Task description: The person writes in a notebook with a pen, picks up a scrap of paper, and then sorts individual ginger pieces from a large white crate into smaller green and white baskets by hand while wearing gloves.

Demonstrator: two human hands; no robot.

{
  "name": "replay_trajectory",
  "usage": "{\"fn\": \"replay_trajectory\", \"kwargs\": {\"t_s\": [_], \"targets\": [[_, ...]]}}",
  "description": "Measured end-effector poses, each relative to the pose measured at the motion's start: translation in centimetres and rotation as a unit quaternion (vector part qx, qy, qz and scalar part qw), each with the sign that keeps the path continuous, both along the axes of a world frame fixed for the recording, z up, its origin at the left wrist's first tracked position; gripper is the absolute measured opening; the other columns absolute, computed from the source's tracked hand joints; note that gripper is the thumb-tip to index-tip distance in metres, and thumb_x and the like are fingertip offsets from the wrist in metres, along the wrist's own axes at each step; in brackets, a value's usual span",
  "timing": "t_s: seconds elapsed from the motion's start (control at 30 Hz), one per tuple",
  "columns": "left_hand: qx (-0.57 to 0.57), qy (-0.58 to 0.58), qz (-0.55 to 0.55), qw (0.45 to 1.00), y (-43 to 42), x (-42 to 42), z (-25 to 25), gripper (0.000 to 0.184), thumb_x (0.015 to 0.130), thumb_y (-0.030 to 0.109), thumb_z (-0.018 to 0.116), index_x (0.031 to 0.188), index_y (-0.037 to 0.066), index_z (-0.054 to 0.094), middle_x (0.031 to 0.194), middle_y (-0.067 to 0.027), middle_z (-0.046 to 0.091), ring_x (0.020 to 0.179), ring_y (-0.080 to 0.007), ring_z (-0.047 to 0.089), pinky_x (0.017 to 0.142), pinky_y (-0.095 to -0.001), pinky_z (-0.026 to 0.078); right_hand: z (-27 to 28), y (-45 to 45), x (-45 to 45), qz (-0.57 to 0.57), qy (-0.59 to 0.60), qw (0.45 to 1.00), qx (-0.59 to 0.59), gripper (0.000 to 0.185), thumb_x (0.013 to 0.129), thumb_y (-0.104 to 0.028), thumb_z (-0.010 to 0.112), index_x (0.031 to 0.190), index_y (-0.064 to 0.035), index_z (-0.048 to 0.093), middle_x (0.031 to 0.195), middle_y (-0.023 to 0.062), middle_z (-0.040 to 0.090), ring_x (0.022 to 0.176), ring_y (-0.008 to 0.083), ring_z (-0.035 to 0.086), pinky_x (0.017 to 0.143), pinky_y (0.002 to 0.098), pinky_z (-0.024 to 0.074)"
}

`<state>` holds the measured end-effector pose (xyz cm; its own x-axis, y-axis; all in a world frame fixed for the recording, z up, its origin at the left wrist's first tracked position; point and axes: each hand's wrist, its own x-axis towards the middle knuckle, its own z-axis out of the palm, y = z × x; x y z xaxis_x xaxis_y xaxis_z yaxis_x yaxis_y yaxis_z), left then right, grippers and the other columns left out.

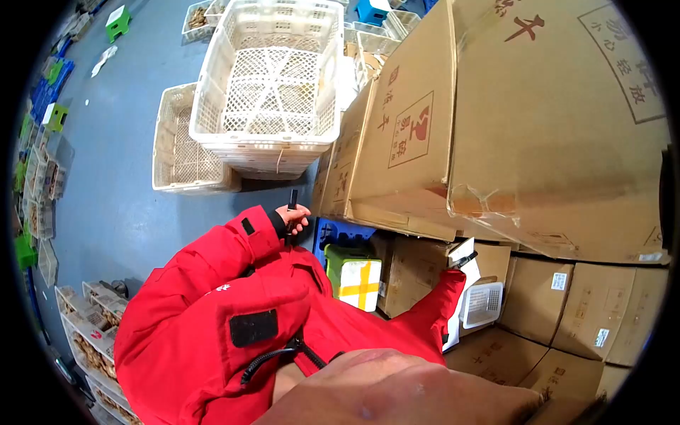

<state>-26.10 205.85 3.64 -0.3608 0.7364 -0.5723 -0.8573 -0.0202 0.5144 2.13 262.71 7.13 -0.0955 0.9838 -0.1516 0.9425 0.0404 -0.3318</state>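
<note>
My left hand (295,216) is closed around a black marker (292,200) that points upward, near the lower corner of a large cardboard box (404,142). A black cuff shows at that wrist. On the other side, my right arm in its red sleeve (443,290) reaches toward white paper (462,250) and a small white plastic basket (483,304). A dark narrow strip crosses the paper at the sleeve's end; I cannot make out what it is. The fingers of my right hand are hidden.
Stacked white plastic crates (269,134) stand ahead on the blue floor (120,234). Cartons (535,297) fill the right side. A green and white stool (359,283) with yellow tape sits between me and the boxes. Filled crates (92,340) line the left.
</note>
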Motion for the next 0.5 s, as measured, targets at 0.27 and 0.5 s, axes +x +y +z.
{"fn": "replay_trajectory", "kwargs": {"t_s": [0.27,0.5], "targets": [[0.05,0.004,-0.01,0.999,-1.8,-0.4,-1.0,0.022,0.089,0.028,0.052,0.101,0.009,0.053,0.075,-0.0027,0.058,0.058,-0.0106,0.055,0.047,-0.0231,0.045,-1.5,-0.3,4.2,-0.043,0.092,0.994,-0.027,0.026,0.082,-0.021,0.059,0.102,-0.0056,0.053,0.073,0.0108,0.06,0.054,0.0183,0.055,0.046,0.0306,0.0459],[0.236,-0.038,-0.144,0.96,-4.3,0.0,4.9,0.036,0.089,0.03,0.052,0.118,0.01,0.044,0.099,-0.0141,0.061,0.088,-0.02,0.06,0.078,-0.0332,0.047,0.7,-22.7,4.9,-0.003,0.498,0.867,0.003,0.017,0.081,-0.016,0.062,0.087,-0.0061,0.049,0.066,0.0098,0.057,0.045,0.0165,0.052,0.038,0.0284,0.0427]]}}
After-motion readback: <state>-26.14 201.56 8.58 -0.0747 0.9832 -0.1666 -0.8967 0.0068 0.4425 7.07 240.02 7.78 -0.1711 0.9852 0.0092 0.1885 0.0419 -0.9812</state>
